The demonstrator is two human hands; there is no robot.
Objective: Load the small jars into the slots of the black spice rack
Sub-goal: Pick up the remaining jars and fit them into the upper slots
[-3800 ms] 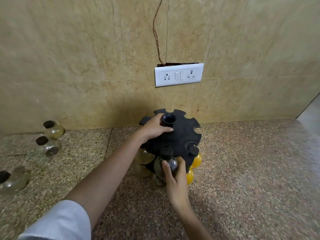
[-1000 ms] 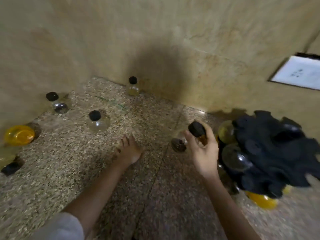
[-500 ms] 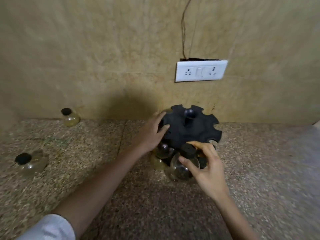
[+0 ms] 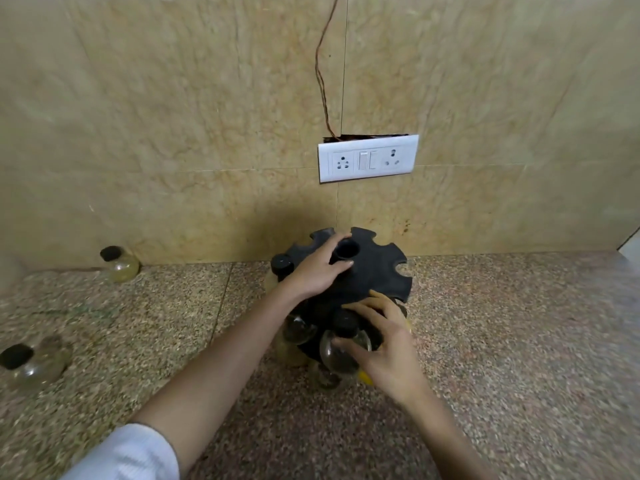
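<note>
Right hand (image 4: 384, 344) fingers clasp a clear jar (image 4: 341, 353), black cap up toward rack (image 4: 367, 271), axis near-upright; left hand (image 4: 317, 271) lies flat, fingers spread, atop it.

You have nothing to read here: no words, brand names or numbers show on anything. The white switch plate (image 4: 368, 158) on the wall carries only its sockets and switches, unmarked. The black caps and clear bodies of the jars (image 4: 119, 263) bear no labels, and the top of the black rack (image 4: 377, 268) is plain.
</note>
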